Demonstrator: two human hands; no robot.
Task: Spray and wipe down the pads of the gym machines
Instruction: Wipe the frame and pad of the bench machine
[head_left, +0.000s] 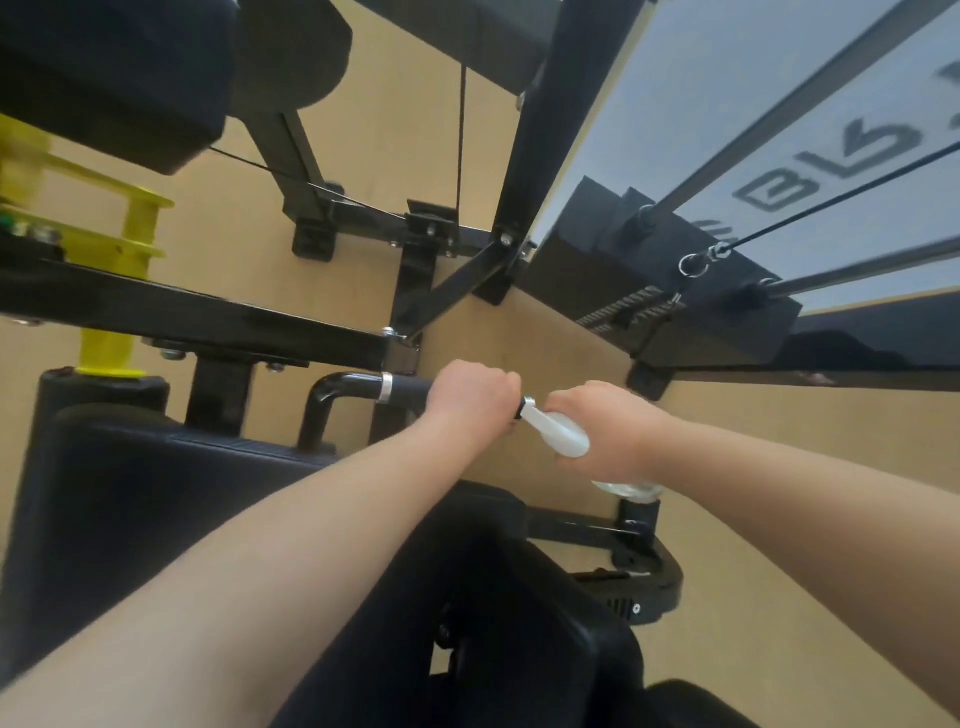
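Observation:
My left hand (475, 397) is curled round the black handle (358, 388) of the gym machine, near its free end. No cloth shows in that hand. Right beside it, my right hand (610, 431) grips a clear spray bottle (558, 434) with a white head. The nozzle points left and sits close to the handle's end. The bottle's clear base (631, 491) shows below my hand. A black seat pad (156, 499) lies under my left forearm, and another black pad (109, 78) is at the upper left.
The black machine frame (208, 317) crosses the left side, with yellow adjuster parts (130, 244). A weight stack (675, 291) with guide rods and a cable stands at the right behind a translucent panel (727, 104). The floor (779, 545) is tan. A black base foot (649, 577) lies below my right hand.

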